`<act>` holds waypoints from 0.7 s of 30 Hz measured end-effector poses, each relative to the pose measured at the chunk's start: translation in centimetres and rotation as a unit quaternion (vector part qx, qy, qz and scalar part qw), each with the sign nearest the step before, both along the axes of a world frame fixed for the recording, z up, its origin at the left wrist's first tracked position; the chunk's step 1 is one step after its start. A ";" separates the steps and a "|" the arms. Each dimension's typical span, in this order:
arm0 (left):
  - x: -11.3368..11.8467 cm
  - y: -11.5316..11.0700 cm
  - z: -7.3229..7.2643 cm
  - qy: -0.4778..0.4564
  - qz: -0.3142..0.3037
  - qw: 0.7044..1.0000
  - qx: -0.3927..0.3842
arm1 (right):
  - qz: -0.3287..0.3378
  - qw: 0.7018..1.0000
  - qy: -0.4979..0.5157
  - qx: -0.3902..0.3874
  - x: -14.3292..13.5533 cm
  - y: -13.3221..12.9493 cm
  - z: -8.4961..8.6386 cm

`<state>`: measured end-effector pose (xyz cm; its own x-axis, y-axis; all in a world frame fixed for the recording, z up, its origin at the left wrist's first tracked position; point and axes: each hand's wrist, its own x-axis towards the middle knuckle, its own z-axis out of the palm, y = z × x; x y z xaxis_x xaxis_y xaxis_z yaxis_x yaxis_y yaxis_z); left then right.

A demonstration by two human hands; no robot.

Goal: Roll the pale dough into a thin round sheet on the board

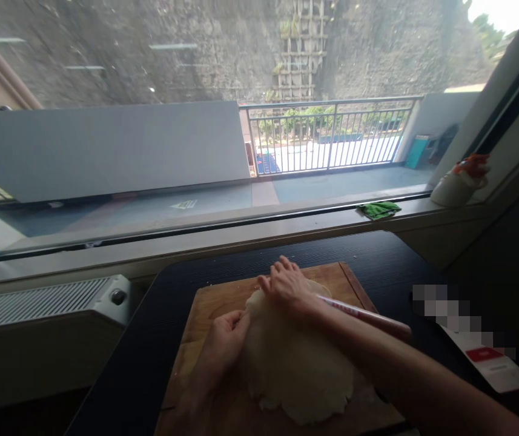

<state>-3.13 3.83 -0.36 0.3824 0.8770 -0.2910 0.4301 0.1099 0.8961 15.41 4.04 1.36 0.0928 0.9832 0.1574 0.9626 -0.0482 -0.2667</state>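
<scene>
A thin, pale sheet of dough (300, 369) with a ragged near edge lies on a wooden cutting board (191, 330). My left hand (225, 339) is at the dough's left edge, thumb and finger pinched together on it. Over the far part of the sheet is my right hand (286, 284), back up and fingers bent forward. A rolling pin (389, 322) with red lettering slants across the board's right side and runs in under my right hand and wrist. My forearm covers part of the pin, and its far end is hidden.
The board sits on a dark table (143, 339) below a window sill (259, 229). A green cloth (380, 209) and a pale jug-like vessel (453, 188) stand along the sill. At right lies a partly blurred white-and-red packet (490, 357); a white radiator (59, 300) is at left.
</scene>
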 end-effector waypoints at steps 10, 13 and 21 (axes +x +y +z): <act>0.1 -0.1 0.5 -0.006 0.005 1.000 -0.013 | -0.021 1.000 0.012 0.010 -0.2 0.6 0.1; 0.0 -0.2 0.3 -0.007 0.003 1.000 -0.006 | 0.036 0.997 -0.001 0.075 -1.7 -0.4 -0.7; 2.3 1.9 1.9 0.104 0.002 0.987 0.124 | -0.052 0.997 -0.029 0.047 2.5 1.6 1.0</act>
